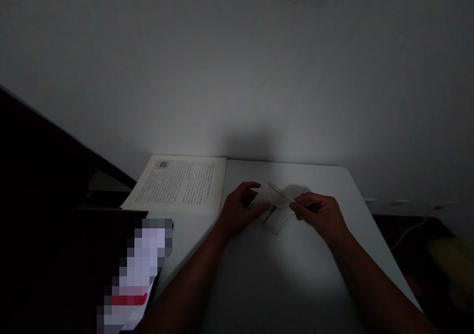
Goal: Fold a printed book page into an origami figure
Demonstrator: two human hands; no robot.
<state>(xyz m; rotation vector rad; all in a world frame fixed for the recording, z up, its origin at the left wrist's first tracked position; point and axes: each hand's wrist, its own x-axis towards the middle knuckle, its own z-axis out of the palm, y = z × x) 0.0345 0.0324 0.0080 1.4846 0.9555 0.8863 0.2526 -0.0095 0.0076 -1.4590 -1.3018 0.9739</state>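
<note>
Small pale paper slip (276,196), creased, tilted, held above white table between both hands; detail dim.

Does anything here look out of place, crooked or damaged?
Nothing looks spilled or broken. The left hand and right hand hold a small folded slip of paper tilted above the white table. The open book lies flat, its left edge past the table's corner. The room is very dim.
</note>
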